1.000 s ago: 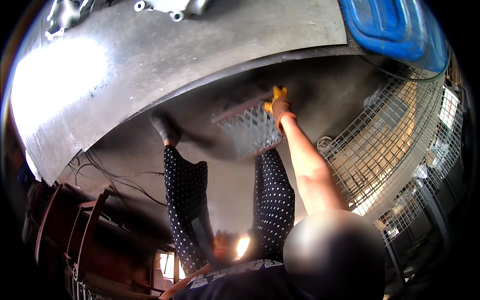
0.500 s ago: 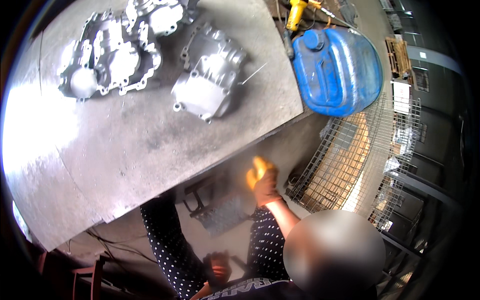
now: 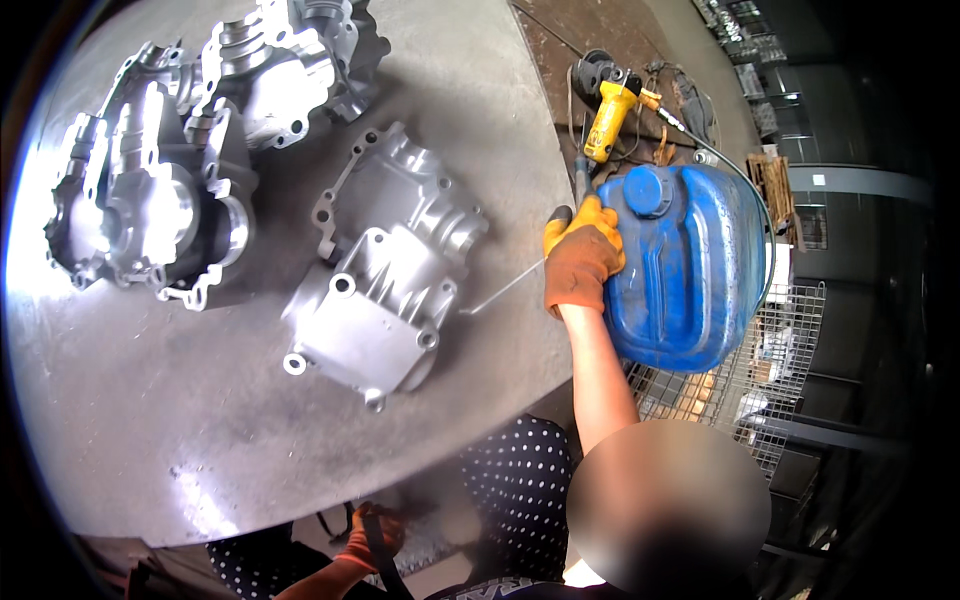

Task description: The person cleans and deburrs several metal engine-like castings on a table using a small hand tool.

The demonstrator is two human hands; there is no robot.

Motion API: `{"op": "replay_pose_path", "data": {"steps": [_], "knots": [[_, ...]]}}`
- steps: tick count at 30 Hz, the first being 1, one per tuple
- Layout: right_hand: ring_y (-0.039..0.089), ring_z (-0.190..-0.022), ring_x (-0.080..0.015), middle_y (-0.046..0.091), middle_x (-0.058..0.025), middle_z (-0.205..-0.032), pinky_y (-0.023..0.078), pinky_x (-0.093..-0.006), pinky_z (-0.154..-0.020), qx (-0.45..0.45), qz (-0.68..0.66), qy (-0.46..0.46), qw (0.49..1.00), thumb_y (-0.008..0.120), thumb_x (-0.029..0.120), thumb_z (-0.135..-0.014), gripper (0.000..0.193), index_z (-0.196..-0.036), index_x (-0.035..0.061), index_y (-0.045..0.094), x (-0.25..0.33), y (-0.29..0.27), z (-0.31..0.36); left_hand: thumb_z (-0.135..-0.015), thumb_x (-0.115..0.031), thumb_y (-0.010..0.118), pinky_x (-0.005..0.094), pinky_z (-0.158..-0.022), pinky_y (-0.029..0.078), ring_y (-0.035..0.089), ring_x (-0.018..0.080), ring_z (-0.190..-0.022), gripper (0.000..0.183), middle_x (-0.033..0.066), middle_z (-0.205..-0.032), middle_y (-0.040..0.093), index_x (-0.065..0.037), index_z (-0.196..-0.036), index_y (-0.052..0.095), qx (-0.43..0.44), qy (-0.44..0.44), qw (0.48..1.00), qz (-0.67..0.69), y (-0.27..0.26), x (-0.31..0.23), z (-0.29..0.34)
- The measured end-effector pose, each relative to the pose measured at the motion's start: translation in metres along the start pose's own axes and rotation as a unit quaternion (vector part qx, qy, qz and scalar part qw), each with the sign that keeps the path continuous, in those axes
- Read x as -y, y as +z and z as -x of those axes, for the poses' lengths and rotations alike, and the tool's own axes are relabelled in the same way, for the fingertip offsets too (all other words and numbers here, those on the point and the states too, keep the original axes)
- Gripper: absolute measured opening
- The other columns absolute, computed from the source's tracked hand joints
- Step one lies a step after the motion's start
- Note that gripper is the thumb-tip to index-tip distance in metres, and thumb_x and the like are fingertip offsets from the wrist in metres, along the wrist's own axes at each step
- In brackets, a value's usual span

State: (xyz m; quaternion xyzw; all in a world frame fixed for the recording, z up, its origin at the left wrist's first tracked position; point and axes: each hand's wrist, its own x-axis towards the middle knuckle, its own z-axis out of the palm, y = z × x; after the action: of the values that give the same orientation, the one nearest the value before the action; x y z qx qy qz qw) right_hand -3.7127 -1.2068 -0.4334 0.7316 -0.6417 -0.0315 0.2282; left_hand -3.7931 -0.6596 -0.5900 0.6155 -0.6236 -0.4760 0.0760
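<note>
My right hand (image 3: 585, 255), in an orange and yellow glove, reaches over the table's right edge beside a blue jerrycan (image 3: 690, 280). Its thumb and fingers are apart, near the dark lower end of a yellow angle grinder (image 3: 610, 120); I see no firm hold. A thin metal rod (image 3: 505, 284) lies on the table to the left of that glove. Below the table's front edge, my left hand (image 3: 372, 535), gloved in orange, is closed, with a black strap crossing it; what it holds is unclear. A silver metal casting (image 3: 375, 310) sits on the table in front of me.
Several more metal castings (image 3: 160, 215) are grouped at the left of the metal table (image 3: 480, 385). A hose (image 3: 725, 155) runs from the grinder over the jerrycan. Wire mesh baskets (image 3: 790, 330) stand at the right. A blurred round patch covers the lower right.
My right hand has risen from below the table edge to beside the jerrycan. My left hand has moved left. The view has shifted, bringing the table and castings closer.
</note>
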Motion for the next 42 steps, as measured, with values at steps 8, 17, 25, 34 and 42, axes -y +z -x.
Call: {"op": "replay_pose_path", "data": {"steps": [8, 17, 25, 34, 42], "knots": [[0.071, -0.094, -0.0339, 0.070, -0.0108, -0.105, 0.057, -0.0463, -0.074, -0.107, -0.001, -0.012, 0.994, 0.065, 0.034, -0.089, 0.026, -0.106, 0.0147, 0.065, -0.015, 0.029, -0.013, -0.099, -0.039, 0.047, 0.0429, -0.071, 0.043, 0.063, 0.0226, -0.067, 0.034, 0.0080, -0.078, 0.069, -0.013, -0.110, 0.067, -0.032, 0.049, 0.995, -0.086, -0.003, 0.051, -0.059], [0.072, -0.096, -0.0318, 0.070, -0.0110, -0.108, 0.057, -0.0466, -0.075, -0.076, -0.134, -0.012, 0.988, 0.063, 0.027, -0.090, 0.024, -0.107, 0.0101, 0.065, -0.045, -0.014, 0.019, -0.100, -0.028, 0.051, 0.0402, -0.057, 0.052, 0.062, 0.0264, -0.059, 0.029, 0.0104, -0.068, 0.063, -0.007, -0.108, 0.069, -0.290, 0.193, 0.937, 0.015, -0.077, 0.046, -0.076], [0.070, -0.105, -0.0287, 0.071, -0.0041, -0.113, 0.058, -0.0478, -0.077, -0.018, -0.154, -0.073, 0.985, 0.062, 0.044, -0.092, 0.033, -0.112, 0.0184, 0.068, -0.088, 0.006, 0.114, -0.071, -0.018, 0.078, 0.0480, -0.099, 0.045, 0.057, 0.0381, -0.114, 0.067, 0.0204, -0.122, 0.061, -0.003, -0.133, 0.059, -0.632, 0.057, 0.739, -0.227, -0.245, -0.117, -0.035], [0.072, -0.088, -0.0254, 0.072, -0.0075, -0.096, 0.056, -0.0404, -0.068, -0.026, -0.419, -0.093, 0.903, 0.069, 0.030, -0.089, 0.025, -0.106, 0.0130, 0.066, -0.093, 0.002, 0.113, -0.072, -0.036, 0.081, 0.0551, -0.106, 0.039, 0.035, 0.0384, -0.141, 0.095, 0.0121, -0.154, 0.036, -0.026, -0.155, 0.034, -0.571, -0.261, 0.722, -0.289, -0.317, -0.077, -0.120], [0.054, -0.069, -0.0130, 0.058, -0.0025, -0.080, 0.043, -0.0265, -0.061, 0.210, -0.944, -0.115, 0.226, 0.067, 0.007, -0.088, 0.017, -0.101, 0.0080, 0.056, -0.078, 0.024, 0.118, -0.090, -0.018, 0.057, 0.0524, -0.086, 0.048, 0.063, 0.0367, -0.108, 0.053, 0.0160, -0.121, 0.062, -0.018, -0.143, 0.050, -0.480, -0.274, 0.738, -0.387, -0.326, -0.113, -0.090]]}}
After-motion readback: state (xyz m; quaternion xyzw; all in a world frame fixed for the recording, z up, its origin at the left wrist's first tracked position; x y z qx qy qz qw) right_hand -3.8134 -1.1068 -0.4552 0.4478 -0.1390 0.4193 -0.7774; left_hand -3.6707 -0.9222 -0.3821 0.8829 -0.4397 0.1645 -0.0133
